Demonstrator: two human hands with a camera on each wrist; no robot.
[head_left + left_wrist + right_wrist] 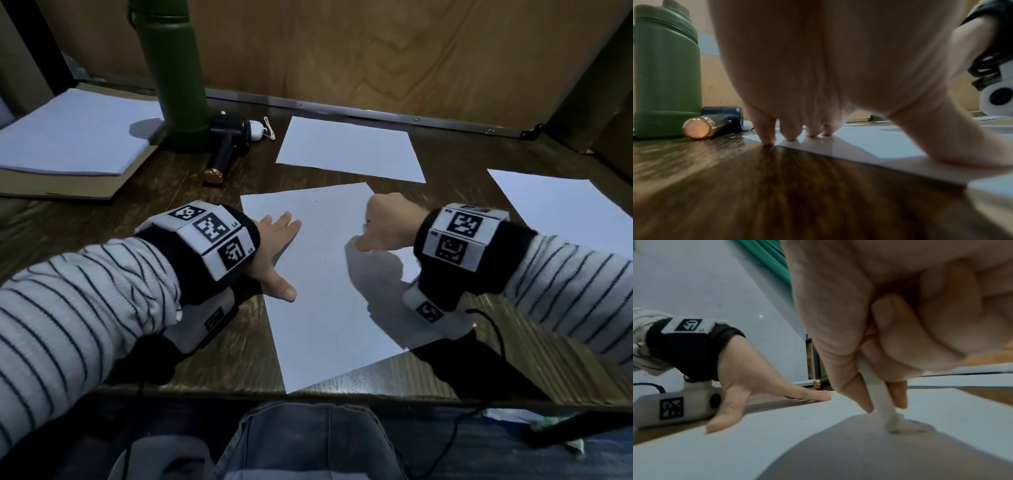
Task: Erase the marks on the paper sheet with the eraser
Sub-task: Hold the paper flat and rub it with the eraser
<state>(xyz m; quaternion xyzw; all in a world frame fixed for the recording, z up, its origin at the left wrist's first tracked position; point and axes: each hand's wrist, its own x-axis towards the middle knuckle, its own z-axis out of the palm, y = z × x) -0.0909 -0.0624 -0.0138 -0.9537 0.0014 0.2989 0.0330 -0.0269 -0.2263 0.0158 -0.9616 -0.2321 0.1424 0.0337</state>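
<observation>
A white paper sheet [322,274] lies slanted on the dark wooden table in front of me, with a few tiny dark marks [324,261] on it. My left hand [274,246] lies flat with straight fingers on the sheet's left edge, fingertips [791,138] pressing down, also seen as the left hand [748,386]. My right hand [380,222] hovers at the sheet's right side. In the right wrist view the right hand [885,402] pinches a slim white eraser [884,404] between thumb and fingers, its tip touching the paper [838,434]. The eraser is hidden in the head view.
A green bottle [174,75] and a black tool with a copper end [222,150] stand at the back left. A paper stack on cardboard [75,133] lies far left. Two more white sheets lie behind [349,150] and to the right [568,209]. The table's front edge is near my lap.
</observation>
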